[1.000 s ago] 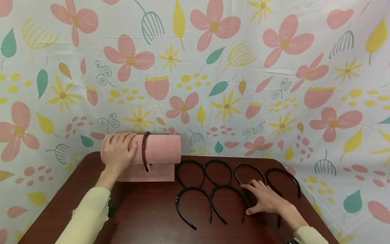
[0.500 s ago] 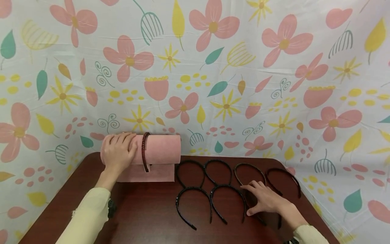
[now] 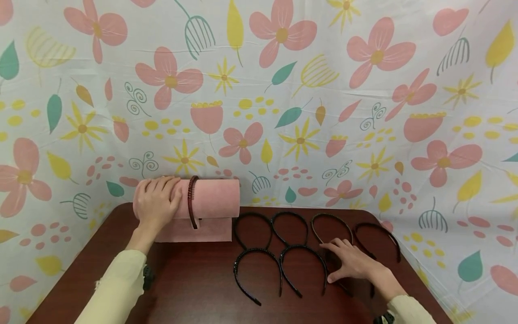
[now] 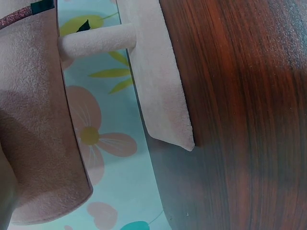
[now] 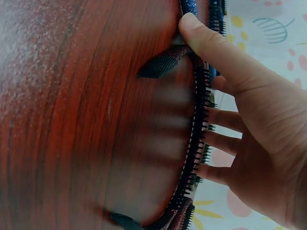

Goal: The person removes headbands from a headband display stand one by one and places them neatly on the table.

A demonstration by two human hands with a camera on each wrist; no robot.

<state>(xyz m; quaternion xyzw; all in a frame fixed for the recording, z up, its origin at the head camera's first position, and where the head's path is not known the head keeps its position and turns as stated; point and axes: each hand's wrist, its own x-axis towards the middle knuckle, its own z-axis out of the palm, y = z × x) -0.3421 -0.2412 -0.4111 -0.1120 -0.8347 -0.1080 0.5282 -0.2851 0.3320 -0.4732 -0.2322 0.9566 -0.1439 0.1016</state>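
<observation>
My left hand [image 3: 157, 201] rests on the left part of a pink plush headband holder [image 3: 218, 198], a horizontal roll on a flat base. A brownish-red toothed headband [image 3: 191, 198] hangs round the roll, right of that hand. On the right of the table, my right hand [image 3: 356, 263] lies over the front-row headband at the right end. In the right wrist view, its fingers are fairly straight and reach the outer side of that dark toothed headband [image 5: 196, 105], fingertips hidden. The thumb touches near one end, beside a blue glittery headband [image 5: 189, 7].
More dark headbands stand in two rows: a back row with a left one [image 3: 253, 214], a second [image 3: 289, 213], a third [image 3: 332, 216] and a rightmost [image 3: 378, 225]; in front, two more [image 3: 257, 249] [image 3: 302, 246]. Behind the brown table [image 3: 194, 279] hangs a flowered cloth [image 3: 259, 81].
The ends of the headband under my right hand have shifted slightly away from me. My left hand stays on the holder, and the other headbands keep their places.
</observation>
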